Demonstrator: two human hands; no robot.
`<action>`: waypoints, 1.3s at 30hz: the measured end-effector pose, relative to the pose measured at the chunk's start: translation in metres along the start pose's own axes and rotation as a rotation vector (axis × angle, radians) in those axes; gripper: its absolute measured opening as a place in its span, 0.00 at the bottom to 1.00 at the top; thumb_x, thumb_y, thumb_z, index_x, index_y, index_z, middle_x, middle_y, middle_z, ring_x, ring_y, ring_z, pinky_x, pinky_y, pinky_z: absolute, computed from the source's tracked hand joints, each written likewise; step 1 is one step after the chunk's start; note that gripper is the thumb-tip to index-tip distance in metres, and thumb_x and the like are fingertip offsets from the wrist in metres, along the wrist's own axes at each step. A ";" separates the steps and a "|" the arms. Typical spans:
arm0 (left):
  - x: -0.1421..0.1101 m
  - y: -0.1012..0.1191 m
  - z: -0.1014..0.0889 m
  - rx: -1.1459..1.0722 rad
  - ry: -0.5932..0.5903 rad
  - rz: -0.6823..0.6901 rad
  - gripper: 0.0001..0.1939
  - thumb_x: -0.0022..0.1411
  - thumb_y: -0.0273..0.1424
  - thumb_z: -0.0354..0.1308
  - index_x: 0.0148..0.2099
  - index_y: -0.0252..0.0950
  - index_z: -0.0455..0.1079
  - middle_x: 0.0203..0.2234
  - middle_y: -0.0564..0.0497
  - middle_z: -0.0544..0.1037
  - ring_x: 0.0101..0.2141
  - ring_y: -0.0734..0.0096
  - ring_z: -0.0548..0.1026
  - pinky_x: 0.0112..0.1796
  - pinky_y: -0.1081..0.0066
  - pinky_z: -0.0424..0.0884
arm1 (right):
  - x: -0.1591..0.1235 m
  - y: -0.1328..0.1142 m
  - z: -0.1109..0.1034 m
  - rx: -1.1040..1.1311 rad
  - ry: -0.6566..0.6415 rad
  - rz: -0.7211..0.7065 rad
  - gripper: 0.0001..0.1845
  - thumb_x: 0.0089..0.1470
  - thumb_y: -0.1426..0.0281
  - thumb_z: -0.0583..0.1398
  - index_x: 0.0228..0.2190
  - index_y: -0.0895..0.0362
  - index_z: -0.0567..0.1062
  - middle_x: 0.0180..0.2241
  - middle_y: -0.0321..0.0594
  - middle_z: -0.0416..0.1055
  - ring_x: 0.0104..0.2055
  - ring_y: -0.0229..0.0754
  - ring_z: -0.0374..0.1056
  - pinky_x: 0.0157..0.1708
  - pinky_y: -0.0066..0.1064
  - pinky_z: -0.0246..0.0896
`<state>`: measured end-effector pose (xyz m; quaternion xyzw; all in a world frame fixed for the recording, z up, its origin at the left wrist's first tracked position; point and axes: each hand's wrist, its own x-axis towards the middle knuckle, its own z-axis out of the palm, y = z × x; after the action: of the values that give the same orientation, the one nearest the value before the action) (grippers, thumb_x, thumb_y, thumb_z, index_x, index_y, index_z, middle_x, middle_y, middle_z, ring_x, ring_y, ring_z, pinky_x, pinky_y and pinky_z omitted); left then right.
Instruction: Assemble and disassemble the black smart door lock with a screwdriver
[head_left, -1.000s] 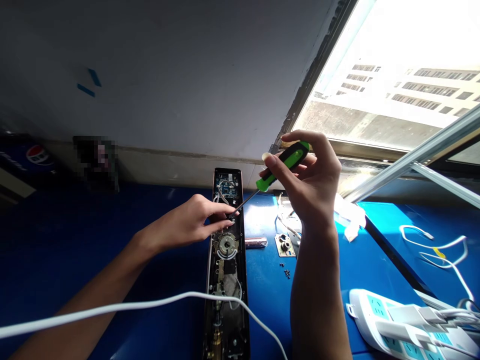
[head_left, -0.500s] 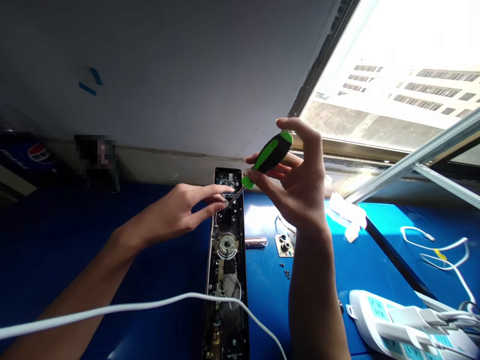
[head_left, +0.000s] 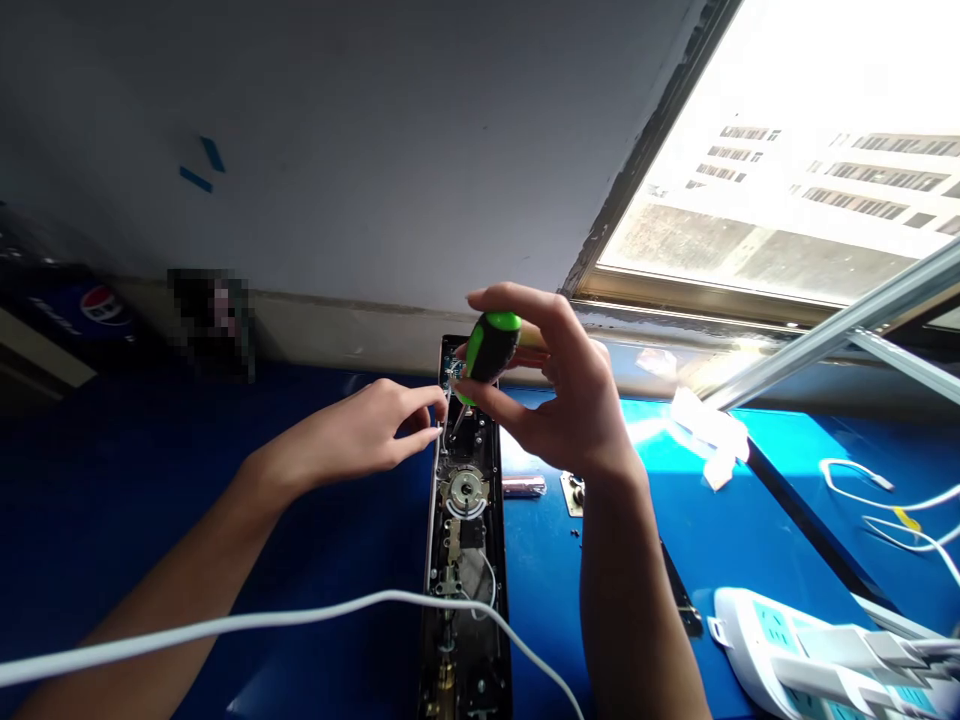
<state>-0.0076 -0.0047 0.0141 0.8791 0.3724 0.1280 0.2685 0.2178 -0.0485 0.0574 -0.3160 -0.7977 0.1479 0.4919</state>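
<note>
My right hand (head_left: 559,390) is closed around the green and black handle of a screwdriver (head_left: 491,350). The shaft slants down into a long black open housing (head_left: 504,560), and its tip is near the left inner side. At the housing's left edge, my left hand (head_left: 375,425) has its thumb and index finger curled close together beside a thin white wire (head_left: 448,400); what lies between them, if anything, is too small to make out. Inside the housing are a circuit board (head_left: 452,368), partly hidden by my right hand, and a round metal part (head_left: 466,488).
A thick white cable (head_left: 322,605) crosses over the housing in front. To the right are a reddish cylinder (head_left: 525,487), a small metal plate (head_left: 572,495) partly behind my forearm, loose screws (head_left: 575,535), and a white power strip (head_left: 742,630). A metal bar (head_left: 825,320) slants by the window.
The screwdriver has moved left and stands steeper, its tip shifted toward the housing's left side. My left fingers have drawn back from the shaft to the left edge. The view has shifted slightly.
</note>
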 end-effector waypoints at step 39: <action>0.006 -0.007 0.004 -0.014 -0.046 0.131 0.11 0.67 0.25 0.56 0.43 0.38 0.79 0.38 0.52 0.84 0.35 0.68 0.80 0.36 0.72 0.68 | 0.006 0.002 0.001 0.109 0.063 -0.182 0.13 0.58 0.70 0.70 0.47 0.53 0.84 0.41 0.41 0.77 0.41 0.40 0.76 0.40 0.34 0.76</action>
<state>-0.0056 0.0018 0.0071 0.9024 0.3069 0.1279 0.2740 0.2156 -0.0435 0.0600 -0.2194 -0.7979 0.1356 0.5448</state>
